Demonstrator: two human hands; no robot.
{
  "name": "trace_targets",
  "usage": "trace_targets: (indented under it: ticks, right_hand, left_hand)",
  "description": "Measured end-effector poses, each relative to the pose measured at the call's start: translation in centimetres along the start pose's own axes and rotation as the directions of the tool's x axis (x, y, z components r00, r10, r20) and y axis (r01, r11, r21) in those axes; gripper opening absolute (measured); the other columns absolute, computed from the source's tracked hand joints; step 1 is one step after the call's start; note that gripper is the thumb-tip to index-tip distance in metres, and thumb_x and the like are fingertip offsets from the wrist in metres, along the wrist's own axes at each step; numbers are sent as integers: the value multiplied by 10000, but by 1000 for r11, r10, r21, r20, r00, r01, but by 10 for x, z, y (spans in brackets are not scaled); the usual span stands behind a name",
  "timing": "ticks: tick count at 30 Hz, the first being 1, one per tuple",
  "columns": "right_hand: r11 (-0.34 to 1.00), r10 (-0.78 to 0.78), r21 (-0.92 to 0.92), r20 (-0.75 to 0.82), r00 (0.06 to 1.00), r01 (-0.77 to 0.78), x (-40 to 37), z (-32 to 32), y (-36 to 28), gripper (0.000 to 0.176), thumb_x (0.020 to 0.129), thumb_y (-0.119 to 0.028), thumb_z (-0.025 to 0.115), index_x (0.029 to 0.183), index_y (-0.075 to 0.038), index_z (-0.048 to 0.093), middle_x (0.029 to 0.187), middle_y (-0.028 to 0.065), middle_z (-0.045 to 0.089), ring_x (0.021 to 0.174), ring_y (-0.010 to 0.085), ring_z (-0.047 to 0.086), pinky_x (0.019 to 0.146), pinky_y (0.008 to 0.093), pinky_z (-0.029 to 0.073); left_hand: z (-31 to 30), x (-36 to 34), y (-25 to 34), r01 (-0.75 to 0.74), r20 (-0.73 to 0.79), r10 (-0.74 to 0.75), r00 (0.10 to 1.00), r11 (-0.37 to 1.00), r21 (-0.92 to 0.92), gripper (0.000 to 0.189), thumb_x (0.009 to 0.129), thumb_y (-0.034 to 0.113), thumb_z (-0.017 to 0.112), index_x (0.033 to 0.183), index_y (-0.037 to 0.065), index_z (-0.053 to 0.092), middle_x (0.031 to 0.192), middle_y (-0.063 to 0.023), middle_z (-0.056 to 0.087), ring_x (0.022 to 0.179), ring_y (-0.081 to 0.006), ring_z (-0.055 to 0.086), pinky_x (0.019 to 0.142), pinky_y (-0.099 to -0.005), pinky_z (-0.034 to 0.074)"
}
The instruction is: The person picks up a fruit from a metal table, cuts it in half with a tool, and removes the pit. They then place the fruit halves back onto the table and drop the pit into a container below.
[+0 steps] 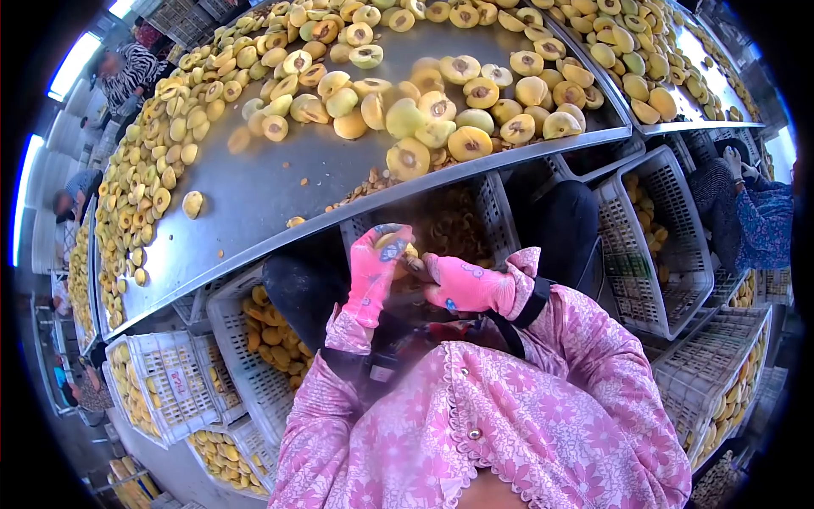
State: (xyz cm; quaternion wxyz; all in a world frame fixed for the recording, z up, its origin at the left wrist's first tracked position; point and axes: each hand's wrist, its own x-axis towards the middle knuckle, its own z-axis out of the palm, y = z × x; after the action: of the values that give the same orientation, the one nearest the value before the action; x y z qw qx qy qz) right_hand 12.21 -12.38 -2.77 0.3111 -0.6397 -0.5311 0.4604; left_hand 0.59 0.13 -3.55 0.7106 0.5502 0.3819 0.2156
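Note:
My left hand (377,267), in a pink patterned glove, is closed around a yellow peach half (410,251), mostly hidden by the fingers. Facing it, my right hand (468,284), also pink-gloved, is closed with its fingertips at the fruit. Whatever the right hand grips is too small and blurred to name. Both hands are just in front of the metal table (254,195), over a crate (500,212) with brown scraps inside. Many halved peaches (471,144) lie cut side up and down along the table's near edge, beside small brown bits (373,182).
White plastic crates with peach pieces stand at my left (242,356) and right (657,246). More stacked crates (170,382) are farther left. A second table (678,119) of peaches adjoins at the right. Other people sit at the far left (127,76) and right (759,212).

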Motion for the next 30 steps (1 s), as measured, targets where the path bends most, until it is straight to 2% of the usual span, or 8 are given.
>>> trace_targets:
  ticks: [2, 5, 11, 23, 26, 27, 28, 30]
  right_hand:
    - [969, 172, 153, 145, 974, -194, -4, -16, -28, 220, 782, -92, 538, 935, 23, 429, 702, 189, 512, 688, 391, 547, 579, 395, 420]
    - [982, -53, -180, 5, 999, 54, 4, 8, 9, 232, 803, -108, 540, 961, 15, 421, 691, 156, 518, 613, 320, 571, 533, 369, 427]
    - [812, 300, 436, 257, 919, -387, 1, -6, -28, 118, 857, -156, 519, 880, -50, 472, 609, 3, 449, 499, 96, 430, 434, 256, 327]
    - [283, -83, 935, 247, 966, -214, -9, -4, -27, 110, 858, -164, 561, 859, -81, 488, 588, -26, 455, 467, 64, 413, 423, 200, 319]
    - [446, 75, 872, 189, 979, -202, -12, -12, -24, 99, 858, -155, 560, 878, -78, 500, 608, -22, 473, 463, 59, 419, 435, 193, 325]
    - [595, 238, 746, 192, 952, -299, -8, -8, -10, 132, 850, -147, 559, 907, -42, 502, 648, 35, 519, 525, 114, 500, 488, 244, 399]
    - [935, 140, 338, -72, 988, -108, -5, 5, 15, 202, 838, -162, 559, 947, -4, 494, 724, 119, 564, 646, 203, 576, 579, 310, 450]
    - [951, 167, 261, 13, 986, -164, -9, 8, 20, 249, 825, -173, 566, 972, 13, 490, 798, 188, 584, 772, 285, 598, 684, 364, 458]
  left_hand:
    - [-1, 2, -1, 14, 7, -14, 1000, 1000, -5, 247, 821, 170, 680, 974, -18, 635, 868, -92, 666, 762, -127, 622, 696, -235, 495]
    - [-3, 4, -12, -19, -9, 19, 1000, 1000, 6, 238, 820, 168, 681, 965, -16, 637, 860, -87, 665, 757, -124, 620, 688, -232, 494]
    - [3, 10, -8, -18, -86, 15, 996, 999, -43, 208, 827, 161, 672, 958, 3, 645, 843, -82, 666, 716, -126, 618, 645, -225, 495]
    - [11, 14, -14, 56, -41, -114, 993, 731, -680, 363, 907, 338, 544, 1165, 83, 525, 1056, -114, 609, 900, -229, 602, 651, -362, 536]
    - [-13, 15, -7, -141, -226, 77, 971, 950, -279, 349, 901, 274, 561, 1113, -3, 556, 987, -142, 636, 807, -214, 636, 645, -376, 552]
    - [-25, 6, 6, -210, -275, 162, 948, 965, -158, 346, 892, 257, 574, 1097, -21, 563, 962, -144, 643, 792, -209, 641, 627, -359, 559]
    - [-42, -6, 24, -274, -313, 250, 916, 961, -32, 344, 883, 240, 586, 1082, -40, 569, 937, -147, 649, 777, -204, 645, 610, -343, 566]
    - [-97, -23, 54, -177, -502, 269, 822, 958, 223, 329, 816, 210, 685, 1013, -44, 616, 907, -133, 657, 782, -180, 648, 613, -275, 537]
